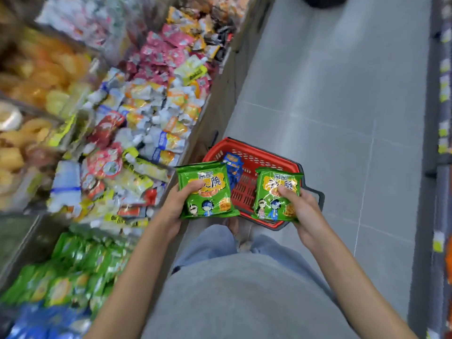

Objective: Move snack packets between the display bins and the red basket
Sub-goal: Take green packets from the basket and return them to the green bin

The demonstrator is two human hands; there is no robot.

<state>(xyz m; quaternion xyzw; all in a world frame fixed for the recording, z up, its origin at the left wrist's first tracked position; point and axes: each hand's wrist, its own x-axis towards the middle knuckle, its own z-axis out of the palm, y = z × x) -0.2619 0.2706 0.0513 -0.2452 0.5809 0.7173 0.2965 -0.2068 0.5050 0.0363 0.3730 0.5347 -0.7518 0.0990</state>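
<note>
The left hand (176,204) gripped the left packet (208,192), thumb on its face; the right hand (303,209) gripped the right packet (276,199). The 2 were glossy green with yellow panels and cartoon figures, held over 1 red basket (266,160) on the floor (330,106). Inside lay blue packets (233,167), count unclear. Leftward, bins (215,99) brimmed with mixed packets.

1. A green glossy snack packet (208,189) with yellow lettering and cartoon figures lies face up, gripped by the left hand (175,206) above the basket's left edge.
2. A second green packet (276,194), matching, is gripped by the right hand (305,211) over the basket's right side.
3. The red perforated plastic basket (259,155) sits on the floor beside the bins, with a blue packet (233,167) inside.
4. The display bins (217,99) at left are heaped with assorted packets.
</note>
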